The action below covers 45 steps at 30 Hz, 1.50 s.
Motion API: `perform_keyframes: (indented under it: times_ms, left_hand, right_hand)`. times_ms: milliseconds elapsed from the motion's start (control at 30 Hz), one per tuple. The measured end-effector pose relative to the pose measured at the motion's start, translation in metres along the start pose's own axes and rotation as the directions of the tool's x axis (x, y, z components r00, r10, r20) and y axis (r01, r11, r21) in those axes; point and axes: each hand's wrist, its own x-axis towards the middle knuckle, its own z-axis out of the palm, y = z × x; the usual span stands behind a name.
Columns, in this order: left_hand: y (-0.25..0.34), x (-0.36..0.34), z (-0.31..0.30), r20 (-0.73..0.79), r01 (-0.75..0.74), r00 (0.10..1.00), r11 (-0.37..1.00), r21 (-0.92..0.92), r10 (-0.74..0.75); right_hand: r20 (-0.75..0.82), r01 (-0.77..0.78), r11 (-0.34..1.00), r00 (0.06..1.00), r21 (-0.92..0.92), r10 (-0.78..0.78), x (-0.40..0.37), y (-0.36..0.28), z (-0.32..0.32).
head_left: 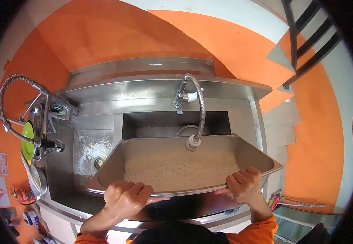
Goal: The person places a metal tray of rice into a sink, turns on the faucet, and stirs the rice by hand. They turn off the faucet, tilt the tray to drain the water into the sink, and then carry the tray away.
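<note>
A deep rectangular stainless steel pan (111,173) is held over the right-hand sink, and its near rim faces me. Inside lies a layer of pale grains that look like rice (180,173). My left hand (127,198) grips the near rim left of the middle, fingers curled over the edge and thumb below. Closer to the pan's right corner, my right hand (244,187) clasps the same rim in a similar way. The white-tipped nozzle of a flexible metal faucet (201,105) hangs at the pan's far wall; no stream of water can be made out.
White bits lie around the drain in the left sink basin (93,154). A spring-hose faucet (42,93) rises at the left, near a green plate (28,140) and a pot (38,180). Part of the right sink basin (148,124) shows behind the pan, with a round object inside.
</note>
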Motion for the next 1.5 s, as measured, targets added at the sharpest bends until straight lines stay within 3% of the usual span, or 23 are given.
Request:
perform_keyframes:
  times_ms: [1500]
  left_hand:
    - [-0.007,0.020,-0.014,0.130,0.060,0.990,0.998,-0.029,-0.056]
  right_hand:
    - [0.079,0.015,0.998,0.997,0.056,-0.019,0.020,0.018,-0.006]
